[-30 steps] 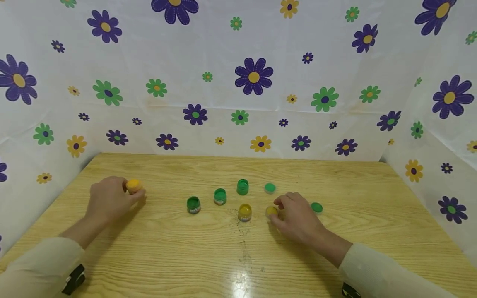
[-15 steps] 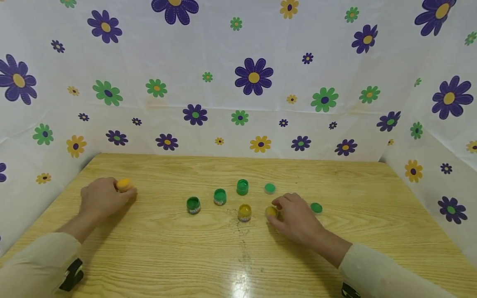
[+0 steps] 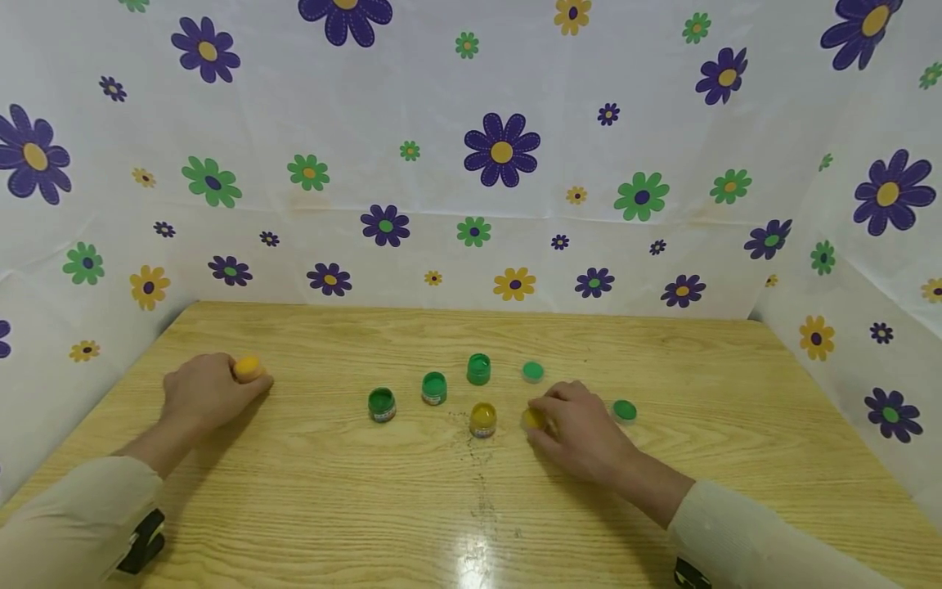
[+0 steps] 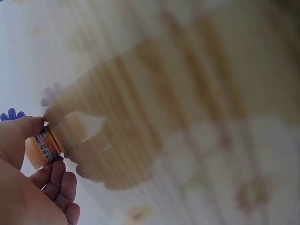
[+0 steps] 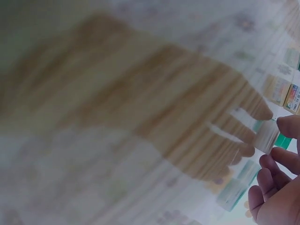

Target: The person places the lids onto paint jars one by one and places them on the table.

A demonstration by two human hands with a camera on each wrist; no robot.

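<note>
At the table's left, my left hand (image 3: 206, 394) grips a small paint jar with an orange-yellow top (image 3: 248, 368). In the left wrist view the labelled jar (image 4: 45, 147) sits between thumb and fingers, at the tabletop. My right hand (image 3: 585, 432) pinches a yellow jar lid (image 3: 533, 420) on the table, partly covered by the fingers. Left of that lid stands an uncapped yellow paint jar (image 3: 482, 420). Three uncapped green jars stand upright: a dark one (image 3: 382, 405), a middle one (image 3: 434, 388) and a far one (image 3: 479, 369).
A light green lid (image 3: 533, 372) lies beyond my right hand, and a darker green lid (image 3: 625, 411) lies to its right. Dark specks mark the wooden table (image 3: 353, 507) in front of the yellow jar. A flower-patterned white cloth (image 3: 427, 90) encloses the back and sides.
My left hand has moved left with the orange-topped jar, then slightly back right. The fingers of my right hand have drawn a little closer over the yellow lid.
</note>
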